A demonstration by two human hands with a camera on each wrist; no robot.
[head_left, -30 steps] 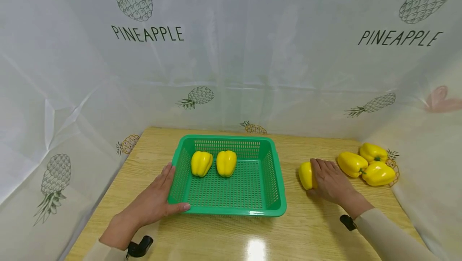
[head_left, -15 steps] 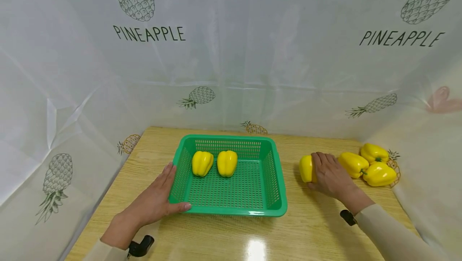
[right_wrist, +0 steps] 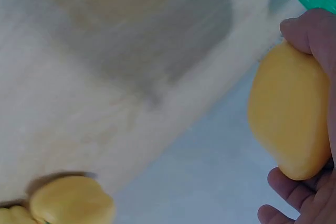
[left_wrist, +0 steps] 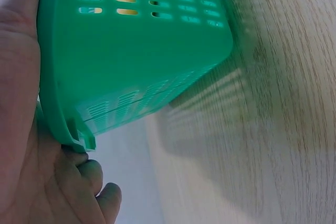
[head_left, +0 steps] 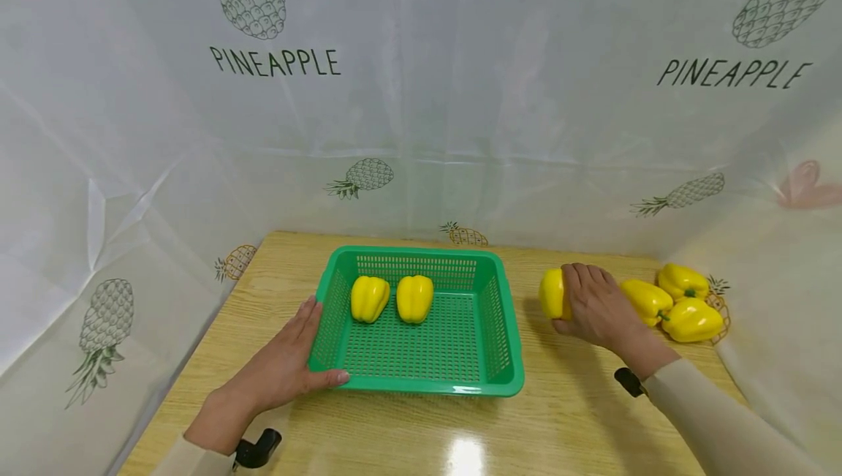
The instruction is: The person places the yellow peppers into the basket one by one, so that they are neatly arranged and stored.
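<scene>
My right hand (head_left: 597, 308) grips a yellow bell pepper (head_left: 552, 293) above the table, between the green basket and the other peppers. In the right wrist view, thumb and fingers wrap opposite ends of that pepper (right_wrist: 289, 108). On the basket's left front corner rests my left hand (head_left: 286, 363), its fingers straight along the left side and its thumb lying on the front rim. The green plastic basket (head_left: 421, 251) has slotted walls. Two yellow bell peppers, one on the left (head_left: 370, 299) and one beside it (head_left: 414, 299), lie inside toward the back left.
Three more yellow bell peppers (head_left: 692, 319) sit clustered at the table's right end. The wooden table (head_left: 408, 432) meets a white curtain (head_left: 460, 110) printed with pineapples along its back and sides. Black wrist cameras show at both cuffs.
My right hand has lifted the bell pepper off the table, first upward and then slightly left toward the basket. The left hand and the basket stay in place.
</scene>
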